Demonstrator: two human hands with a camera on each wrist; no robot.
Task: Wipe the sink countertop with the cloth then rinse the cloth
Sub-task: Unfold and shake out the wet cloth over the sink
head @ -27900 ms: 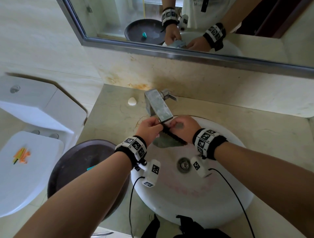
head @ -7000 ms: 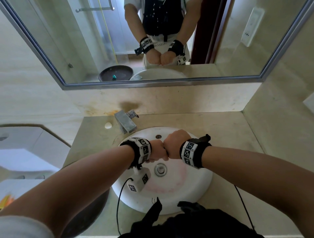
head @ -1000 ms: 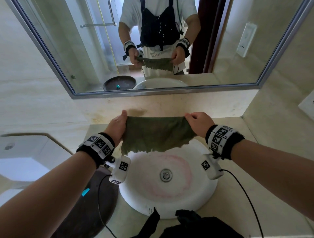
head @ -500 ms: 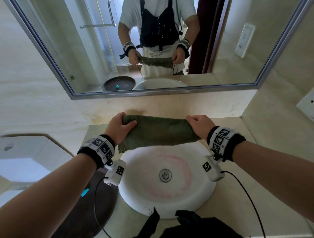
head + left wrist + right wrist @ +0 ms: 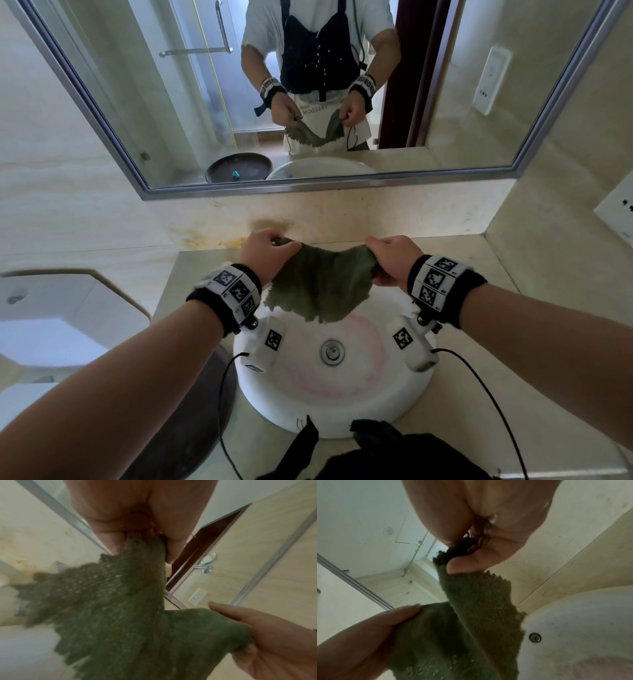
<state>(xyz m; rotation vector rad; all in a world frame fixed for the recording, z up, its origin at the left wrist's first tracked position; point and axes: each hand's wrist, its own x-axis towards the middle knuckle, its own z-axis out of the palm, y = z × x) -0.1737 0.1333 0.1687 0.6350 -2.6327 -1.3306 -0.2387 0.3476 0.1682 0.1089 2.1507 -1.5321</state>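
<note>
A dark green cloth [image 5: 322, 284] hangs slack between my two hands above the back of the round white sink [image 5: 308, 407]. My left hand [image 5: 265, 255] pinches its left top corner, and my right hand [image 5: 390, 260] grips its right top corner. The middle of the cloth sags toward the basin. In the left wrist view the cloth [image 5: 111, 612] runs from my left hand's fingers [image 5: 120, 540] to my right hand [image 5: 267, 639]. The right wrist view shows the cloth [image 5: 476, 601] pinched under the thumb of my right hand [image 5: 464, 555]. The cloth hides the tap.
The beige countertop [image 5: 462, 394] surrounds the sink, with its drain [image 5: 331, 351] in the middle. A mirror [image 5: 308, 85] hangs on the wall behind. A dark round basin [image 5: 191, 428] stands at the lower left, beside a white toilet [image 5: 51, 325]. A wall socket [image 5: 616, 212] is at the right.
My hands have moved closer together, so the cloth, stretched flat a moment ago, now sags in the middle over the sink.
</note>
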